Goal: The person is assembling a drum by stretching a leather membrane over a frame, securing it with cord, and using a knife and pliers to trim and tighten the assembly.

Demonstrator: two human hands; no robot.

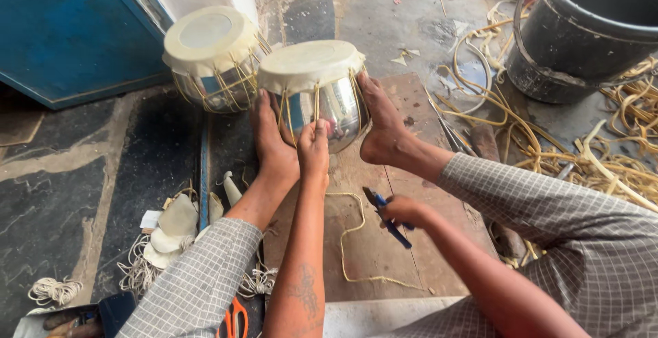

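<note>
Your left hand (314,147) presses its fingers against the shiny metal drum (322,102) at frame centre, gripped between both your feet. Your right hand (403,211) is closed around blue-handled pliers (388,219) just below, over a wooden board (384,256). A second drum (214,57) stands upper left.
</note>
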